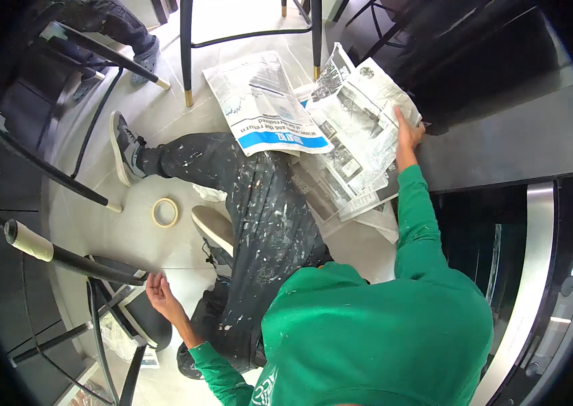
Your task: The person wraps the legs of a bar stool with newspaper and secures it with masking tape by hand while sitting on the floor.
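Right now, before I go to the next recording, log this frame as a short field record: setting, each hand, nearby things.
setting: person in green hoodie and paint-spattered trousers, sitting on a pale tiled floor
right hand: pressing a newspaper sheet against a dark cabinet
left hand: open, empty, beside a black chair leg
nearby: masking tape roll on the floor; more newspaper spread over the knee

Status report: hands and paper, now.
Right hand pressing a printed newspaper sheet against the dark cabinet. Left hand open, empty, beside a black chair leg. Tan masking tape roll on floor.
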### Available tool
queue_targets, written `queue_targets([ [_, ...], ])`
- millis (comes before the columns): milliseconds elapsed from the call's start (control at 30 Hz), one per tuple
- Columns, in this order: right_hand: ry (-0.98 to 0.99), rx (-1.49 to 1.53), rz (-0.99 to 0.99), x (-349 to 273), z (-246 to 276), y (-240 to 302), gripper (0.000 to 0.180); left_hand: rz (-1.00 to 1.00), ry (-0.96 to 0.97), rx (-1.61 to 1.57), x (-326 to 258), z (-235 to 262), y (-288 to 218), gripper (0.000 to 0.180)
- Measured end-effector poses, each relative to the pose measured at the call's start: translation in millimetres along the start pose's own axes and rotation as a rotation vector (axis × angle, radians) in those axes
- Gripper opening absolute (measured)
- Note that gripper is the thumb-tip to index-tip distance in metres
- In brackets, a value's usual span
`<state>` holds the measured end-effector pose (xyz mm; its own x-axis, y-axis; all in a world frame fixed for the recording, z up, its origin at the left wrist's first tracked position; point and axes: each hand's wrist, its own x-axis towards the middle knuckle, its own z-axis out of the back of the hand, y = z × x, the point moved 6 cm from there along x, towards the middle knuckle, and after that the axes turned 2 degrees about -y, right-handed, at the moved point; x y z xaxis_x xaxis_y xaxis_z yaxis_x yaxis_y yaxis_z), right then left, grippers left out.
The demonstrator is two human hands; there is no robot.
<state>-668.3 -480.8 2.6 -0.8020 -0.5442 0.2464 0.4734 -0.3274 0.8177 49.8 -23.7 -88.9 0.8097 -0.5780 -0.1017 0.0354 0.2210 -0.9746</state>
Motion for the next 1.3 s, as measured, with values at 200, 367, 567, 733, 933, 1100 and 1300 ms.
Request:
queue_targets([
  [200, 0.101, -0.015, 0.030, 23, -65, -86, 0.100, -0.321, 0.192, 0.026, -1, -132, -140, 0.051],
  [367, 0.421, 0.318, 0.340, -14, -52, 44, 0.043, -0.927, 0.464, 0.399, -22, -291, -262, 0.057],
  [567, 0.415, 0.638, 0.621, -45, 76, 252, 0.033, -0.719, 0.892, 0.864, 18, -385, -279, 0.064],
  [733, 0.622, 0.738, 0.561, -58, 109, 283, 0.027, -0.777, 0.890, 0.610, 0, -390, -304, 0.081],
  [933, 1.128, 0.541, 0.781, -198, 59, 284, 0.034, -0.512, 0.939, -0.114, -73, -376, -314, 0.114],
  [1100, 1.560, 1.039, 0.545, -268, 47, 290, 0.042, -0.265, 0.492, -0.312, -42, -349, -253, 0.024],
  [1300, 0.569, 0.577, 0.358, -95, -36, 77, 0.033, -0.011, 0.303, -0.470, -22, -359, -274, 0.031],
])
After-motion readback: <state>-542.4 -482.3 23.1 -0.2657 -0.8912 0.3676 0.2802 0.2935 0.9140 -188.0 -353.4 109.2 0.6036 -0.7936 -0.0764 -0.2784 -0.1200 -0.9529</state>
